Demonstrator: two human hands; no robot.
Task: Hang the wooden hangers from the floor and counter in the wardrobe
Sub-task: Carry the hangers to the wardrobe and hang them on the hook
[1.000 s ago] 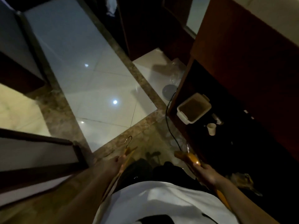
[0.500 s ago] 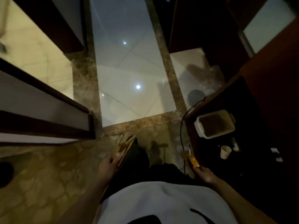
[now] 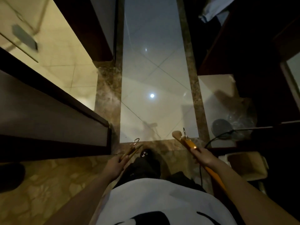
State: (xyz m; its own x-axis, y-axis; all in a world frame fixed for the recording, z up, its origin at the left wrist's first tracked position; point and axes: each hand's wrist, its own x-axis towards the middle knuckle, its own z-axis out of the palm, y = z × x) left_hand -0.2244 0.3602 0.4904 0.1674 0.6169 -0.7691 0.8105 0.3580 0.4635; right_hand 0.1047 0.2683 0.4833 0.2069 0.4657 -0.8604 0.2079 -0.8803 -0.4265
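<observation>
Head view, straight down: pale tile floor (image 3: pixel 155 75) running ahead between dark cabinets. Near its right edge, beige tub (image 3: pixel 246 166) and black cable (image 3: pixel 217 137). At the floor's near edge, left hand (image 3: pixel 116 164) clenched on thin hangers (image 3: pixel 132 151) — hook up; right hand (image 3: pixel 203 157) gripping an orange hanger (image 3: pixel 186 141), hook up.

It's dim in here. Two ceiling lamps glare off the glossy floor tiles (image 3: pixel 152 88), while the right side sinks into near-black shadow. Motion blur smears the upper left corner, and the wide lens bends the edges.
</observation>
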